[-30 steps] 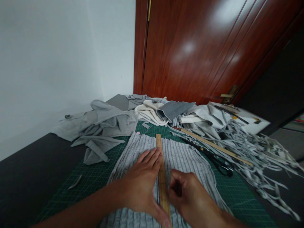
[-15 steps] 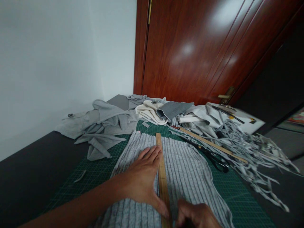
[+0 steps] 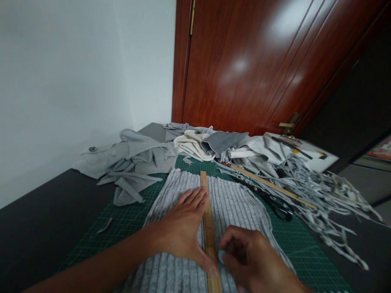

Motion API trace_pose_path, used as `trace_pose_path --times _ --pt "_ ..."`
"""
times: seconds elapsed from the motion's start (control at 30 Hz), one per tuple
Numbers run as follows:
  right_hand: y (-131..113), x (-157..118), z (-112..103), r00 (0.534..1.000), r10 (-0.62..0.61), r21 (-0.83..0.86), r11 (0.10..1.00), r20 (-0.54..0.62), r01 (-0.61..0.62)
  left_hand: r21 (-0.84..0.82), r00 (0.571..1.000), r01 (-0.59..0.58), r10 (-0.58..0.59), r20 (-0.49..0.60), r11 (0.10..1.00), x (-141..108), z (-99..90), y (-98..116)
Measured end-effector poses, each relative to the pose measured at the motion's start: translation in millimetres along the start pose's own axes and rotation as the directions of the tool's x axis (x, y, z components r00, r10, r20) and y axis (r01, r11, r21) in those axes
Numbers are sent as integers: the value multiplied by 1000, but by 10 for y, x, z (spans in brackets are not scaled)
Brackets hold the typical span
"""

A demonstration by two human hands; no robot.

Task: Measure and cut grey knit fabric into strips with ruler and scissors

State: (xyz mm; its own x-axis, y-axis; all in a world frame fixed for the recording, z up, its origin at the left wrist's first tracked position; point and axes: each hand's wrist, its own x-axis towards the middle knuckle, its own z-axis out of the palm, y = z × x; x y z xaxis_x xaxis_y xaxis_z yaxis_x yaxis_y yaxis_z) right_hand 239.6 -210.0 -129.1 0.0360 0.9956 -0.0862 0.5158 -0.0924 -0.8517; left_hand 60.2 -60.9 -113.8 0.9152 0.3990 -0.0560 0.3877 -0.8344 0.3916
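A grey ribbed knit fabric (image 3: pixel 241 215) lies flat, with dark lines running along its length. Down its middle runs a wooden ruler (image 3: pixel 208 228). My left hand (image 3: pixel 183 228) is spread flat over ruler and fabric, fingertips and thumb pressing on the wood. Just right of the ruler, my right hand (image 3: pixel 253 256) pinches a small pale blue piece of tailor's chalk (image 3: pixel 221 256) against the cloth at the ruler's edge. The chalk is mostly hidden by the fingers.
Under the fabric is a green cutting mat (image 3: pixel 314 252) on a dark table (image 3: pixel 61 207). Black scissors (image 3: pixel 275 203) and a second wooden ruler (image 3: pixel 271 185) lie right, beside tangled grey fabric strips (image 3: pixel 330 203). Folded cloth (image 3: pixel 195 144) and grey scraps (image 3: pixel 137 158) lie behind.
My right hand has moved up and forward along the ruler's right edge, and the blue chalk now shows. My left hand and the ruler have stayed in place.
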Motion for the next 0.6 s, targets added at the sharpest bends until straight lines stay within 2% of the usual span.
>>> trace_pose_path --times 0.17,0.33,0.47,0.6 --pt "-7 140 35 993 -72 -94 994 -95 63 -12 999 -30 29 -41 999 -14 25 -26" --pt "-13 167 79 987 -73 -120 991 -145 55 -6 999 -36 36 -38 999 -15 48 -51" --pt "7 98 103 993 -67 -158 986 -98 51 -2 998 -44 44 -43 999 -16 59 -61" --pt "148 -113 86 996 -55 -114 992 66 62 -18 1000 -4 4 -14 1000 -2 8 -11"
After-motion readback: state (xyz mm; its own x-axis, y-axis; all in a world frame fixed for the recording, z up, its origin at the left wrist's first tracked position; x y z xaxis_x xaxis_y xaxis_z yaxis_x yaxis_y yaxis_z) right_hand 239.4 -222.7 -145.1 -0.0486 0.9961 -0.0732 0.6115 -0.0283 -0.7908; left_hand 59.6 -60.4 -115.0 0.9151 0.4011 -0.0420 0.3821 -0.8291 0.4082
